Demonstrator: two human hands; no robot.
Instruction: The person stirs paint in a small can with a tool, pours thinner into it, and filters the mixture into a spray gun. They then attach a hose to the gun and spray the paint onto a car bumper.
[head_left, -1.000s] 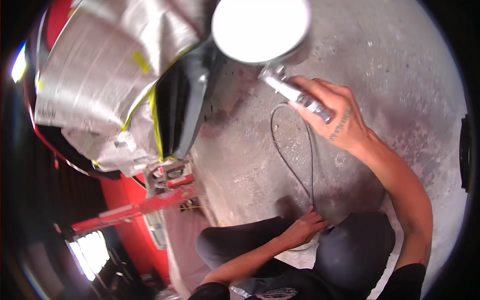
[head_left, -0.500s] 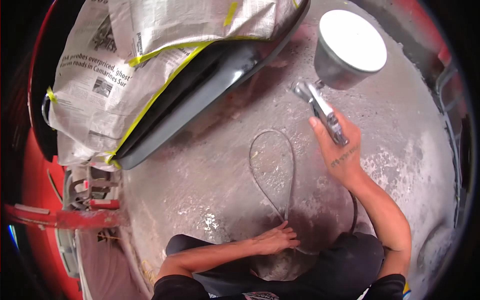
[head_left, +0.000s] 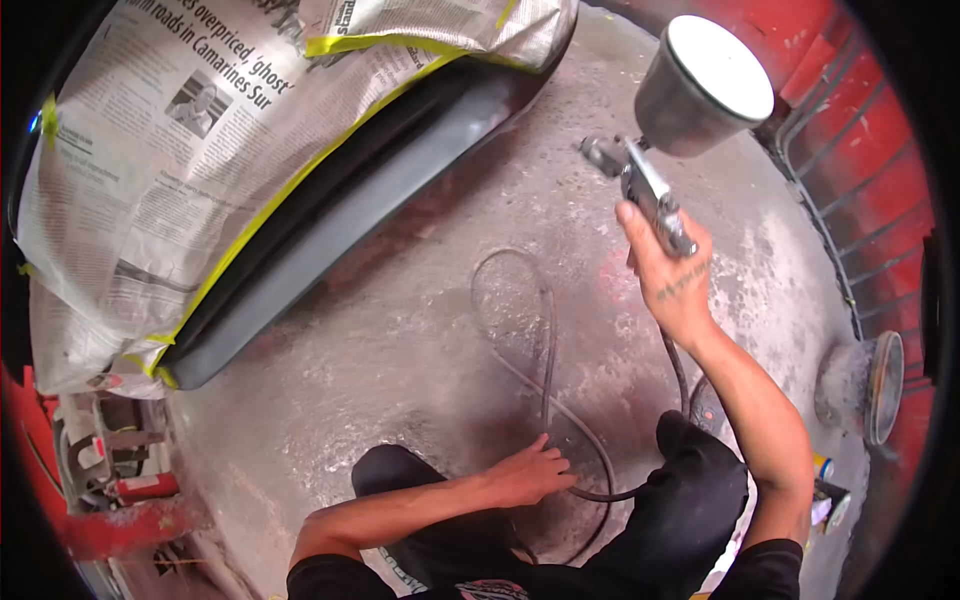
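My right hand is wrapped round the handle of a metal spray gun, whose nozzle points left. A round paint cup with a white lid sits on the gun. At the bottom centre, my left hand has its fingers curled on a thin grey hose, which loops over the floor. To the upper left stands a dark grey panel, its upper part covered with newspaper and edged with yellow tape.
The concrete floor is stained. A metal container stands at the right beside a red wall with dark bars. Red metal parts and small items lie at the lower left. My knees show at the bottom.
The view has shifted, and the masked panel appears larger and further left. The hose loop has changed shape and now crosses itself. My right hand still holds the spray gun.
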